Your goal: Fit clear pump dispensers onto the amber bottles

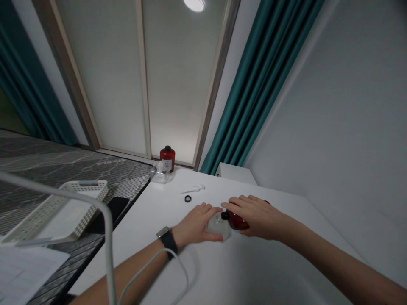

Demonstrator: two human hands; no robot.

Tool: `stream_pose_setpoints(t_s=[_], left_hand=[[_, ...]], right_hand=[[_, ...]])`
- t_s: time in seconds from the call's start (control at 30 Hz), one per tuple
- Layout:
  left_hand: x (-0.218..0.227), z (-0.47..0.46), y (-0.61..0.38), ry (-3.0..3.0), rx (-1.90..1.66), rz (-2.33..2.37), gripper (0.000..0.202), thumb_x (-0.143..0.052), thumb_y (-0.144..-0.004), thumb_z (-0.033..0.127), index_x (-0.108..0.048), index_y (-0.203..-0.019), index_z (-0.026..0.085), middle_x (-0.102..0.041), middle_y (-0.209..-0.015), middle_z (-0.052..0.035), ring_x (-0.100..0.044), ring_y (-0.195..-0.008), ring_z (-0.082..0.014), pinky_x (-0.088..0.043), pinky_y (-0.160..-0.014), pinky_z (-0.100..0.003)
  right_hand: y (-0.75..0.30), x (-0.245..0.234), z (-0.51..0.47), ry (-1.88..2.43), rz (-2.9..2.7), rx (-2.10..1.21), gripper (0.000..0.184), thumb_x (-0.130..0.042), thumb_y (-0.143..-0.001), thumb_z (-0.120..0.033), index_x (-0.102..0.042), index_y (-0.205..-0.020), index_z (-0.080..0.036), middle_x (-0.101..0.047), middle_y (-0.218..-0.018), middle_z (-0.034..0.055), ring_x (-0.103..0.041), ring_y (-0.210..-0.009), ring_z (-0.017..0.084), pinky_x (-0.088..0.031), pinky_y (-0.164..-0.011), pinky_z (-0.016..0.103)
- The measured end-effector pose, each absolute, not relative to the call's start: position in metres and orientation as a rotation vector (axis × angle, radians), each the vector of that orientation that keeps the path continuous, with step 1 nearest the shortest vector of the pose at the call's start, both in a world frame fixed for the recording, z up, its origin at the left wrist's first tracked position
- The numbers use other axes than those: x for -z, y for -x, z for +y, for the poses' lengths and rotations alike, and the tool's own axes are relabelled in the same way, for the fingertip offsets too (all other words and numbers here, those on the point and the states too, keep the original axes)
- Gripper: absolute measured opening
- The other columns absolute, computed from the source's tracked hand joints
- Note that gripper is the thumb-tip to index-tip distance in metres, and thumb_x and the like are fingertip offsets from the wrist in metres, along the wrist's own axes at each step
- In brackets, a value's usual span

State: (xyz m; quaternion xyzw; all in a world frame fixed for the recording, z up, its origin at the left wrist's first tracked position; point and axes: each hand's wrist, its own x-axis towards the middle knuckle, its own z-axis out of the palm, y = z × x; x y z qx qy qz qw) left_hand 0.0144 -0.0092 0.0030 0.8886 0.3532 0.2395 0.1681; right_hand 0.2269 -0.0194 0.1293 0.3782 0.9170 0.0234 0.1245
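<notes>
My left hand [201,223] is wrapped around a clear bottle [221,231] on the white table. My right hand [257,216] grips a dark red bottle [235,221], tipped onto its side. Its black neck end [225,215] points left, right over the top of the clear bottle; whether the two touch I cannot tell. Beyond my hands lie a clear pump head with a tube [194,189] and a black ring [188,198]. My right fingers hide much of the red bottle.
At the table's far corner stand another red bottle [167,156] with a black top and a clear box [159,173]. To the left are a white perforated basket [78,228], papers [28,273] and a black flat object [118,207]. A pale cable [108,228] crosses in front.
</notes>
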Motion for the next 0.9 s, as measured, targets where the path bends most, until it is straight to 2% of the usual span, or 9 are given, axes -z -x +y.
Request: stream_pose_setpoints(t_s=[0.4, 0.9], left_hand=[[-0.0007, -0.0084, -0.0146, -2.529, -0.691, 0.999, 0.075, -0.081, -0.075, 0.053, -0.050, -0.134, 0.020, -0.063, -0.116, -0.0118, -0.059, -0.106, -0.0321, -0.048, -0.092, -0.043], [-0.0001, -0.0085, -0.0148, -2.533, -0.711, 1.005, 0.074, -0.081, -0.074, 0.055, -0.050, -0.133, 0.021, -0.064, -0.110, -0.0097, -0.060, -0.101, -0.0306, -0.048, -0.087, -0.041]], right_hand=[[-0.2268, -0.1312, -0.0170, -1.060, 2.706, -0.080, 0.075, -0.083, -0.070, -0.016, -0.050, -0.135, -0.030, -0.064, -0.121, 0.0066, -0.063, -0.101, 0.030, -0.049, -0.083, 0.043], [-0.2285, -0.1305, -0.0164, -1.027, 2.740, -0.104, 0.072, -0.081, -0.073, -0.016, -0.049, -0.135, -0.028, -0.065, -0.120, 0.0058, -0.063, -0.100, 0.029, -0.048, -0.083, 0.043]])
